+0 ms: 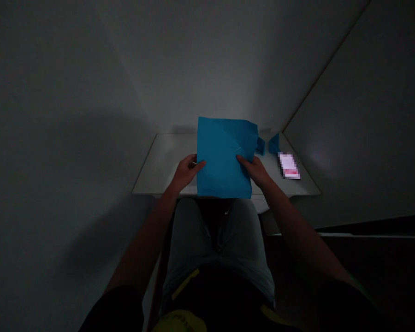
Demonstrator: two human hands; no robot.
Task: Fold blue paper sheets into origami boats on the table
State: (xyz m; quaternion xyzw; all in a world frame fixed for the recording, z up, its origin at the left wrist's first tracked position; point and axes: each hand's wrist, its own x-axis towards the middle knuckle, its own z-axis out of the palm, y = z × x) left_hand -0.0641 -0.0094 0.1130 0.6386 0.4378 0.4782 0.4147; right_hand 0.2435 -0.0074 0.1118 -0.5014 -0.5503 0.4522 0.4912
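Note:
A crumpled blue sheet of paper [223, 157] stands tilted over the white desktop [166, 159], with its lower edge near the desk's front edge. My left hand [186, 173] grips the sheet's left edge. My right hand [256, 169] holds its lower right part, with the fingers lying on the blue surface. Beyond the right hand, two small blue scraps [260, 146] [274, 144] rest near the sheet's upper right corner. The desk surface behind the sheet is hidden.
A pixelated white and pink flat object [288, 166] lies at the desk's right side. Pale walls [207, 69] rise behind and beside the desk. My knees in grey shorts [214, 235] sit below its front edge.

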